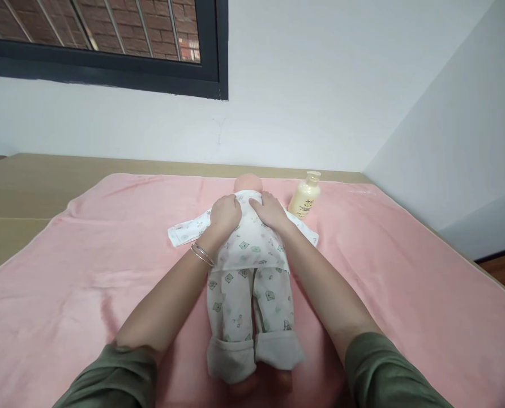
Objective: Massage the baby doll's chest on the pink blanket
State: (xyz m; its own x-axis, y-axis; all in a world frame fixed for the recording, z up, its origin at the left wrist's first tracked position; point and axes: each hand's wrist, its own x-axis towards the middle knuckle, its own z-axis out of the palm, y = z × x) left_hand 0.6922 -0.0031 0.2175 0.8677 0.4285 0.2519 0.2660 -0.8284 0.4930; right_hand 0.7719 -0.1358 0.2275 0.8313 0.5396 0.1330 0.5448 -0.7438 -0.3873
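A baby doll (252,243) lies stretched out on the pink blanket, its head away from me and its feet towards me. It wears a white top and trousers with small green prints. My left hand (226,215) is closed round the doll's left-side shoulder, its fingers curled. On the opposite shoulder, my right hand (270,211) wraps over the cloth with its thumb stretched towards the middle. Past my hands shows the doll's smooth, rounded head (248,182); its face is not visible. The fingertips of both hands are partly hidden. Both sleeves of the top spread sideways.
A pale yellow pump bottle (306,196) stands on the blanket just beyond my right hand. The pink blanket (108,243) covers most of the wooden tabletop (35,181). A white wall (299,85) and a dark-framed window (212,51) rise behind it.
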